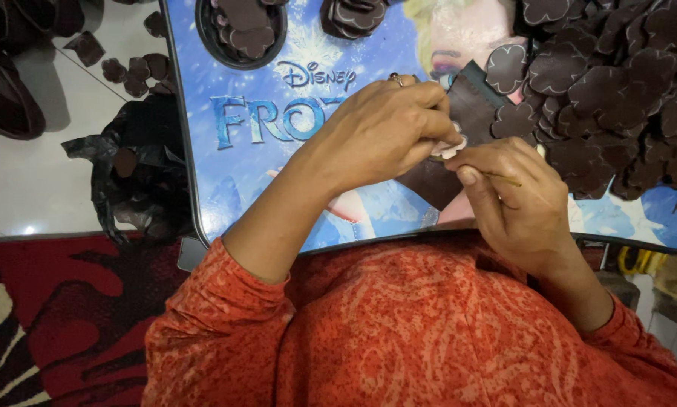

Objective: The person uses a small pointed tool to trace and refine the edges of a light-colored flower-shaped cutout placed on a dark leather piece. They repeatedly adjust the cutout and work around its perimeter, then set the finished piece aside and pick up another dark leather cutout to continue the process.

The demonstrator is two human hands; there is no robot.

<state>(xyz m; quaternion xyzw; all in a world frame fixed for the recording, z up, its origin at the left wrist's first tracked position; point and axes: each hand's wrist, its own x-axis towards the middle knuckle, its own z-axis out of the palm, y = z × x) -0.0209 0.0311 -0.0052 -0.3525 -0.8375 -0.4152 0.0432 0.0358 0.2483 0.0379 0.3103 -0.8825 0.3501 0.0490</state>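
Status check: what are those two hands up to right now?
Left hand pinching small pale piece. Right hand holding thin stick against it. Brown flower cutouts heaped alongside, nothing blocking.

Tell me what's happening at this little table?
A person in an orange top works over a blue picture-printed table. The left hand pinches a small pale piece, while the right hand holds a thin stick against it. A heap of dark brown flower-shaped cutouts lies to the right, and a dark bowl of them stands at the far edge.
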